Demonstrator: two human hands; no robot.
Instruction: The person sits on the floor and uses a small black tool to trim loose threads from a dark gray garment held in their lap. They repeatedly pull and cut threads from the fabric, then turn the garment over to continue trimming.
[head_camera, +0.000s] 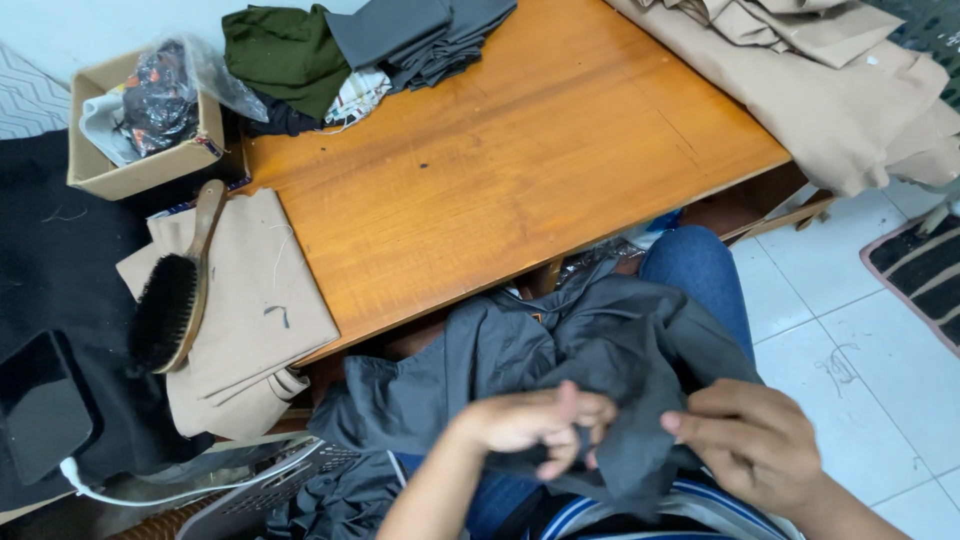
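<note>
Two hands at work low in the picture, but start far left: a dark tablet lies on black cloth, then a cardboard box stuffed with scraps, and a wooden-backed clothes brush resting on folded beige fabric. Moving across, the wooden table carries green and grey folded cloth at its far edge and a beige heap at the right corner.

Now the lap: a dark grey garment sits bunched over the person's jeans, spread roughly left to right, its long axis crosswise, though which end is which I cannot tell. The left hand pinches a fold of it, fingers curled around the fabric. The right hand grips the same bunch from the other side, thumb pressing down.

It looks thin, soft and light, slightly slick, likely to slump; I'd judge a seam or hem the surest place to hold.
</note>
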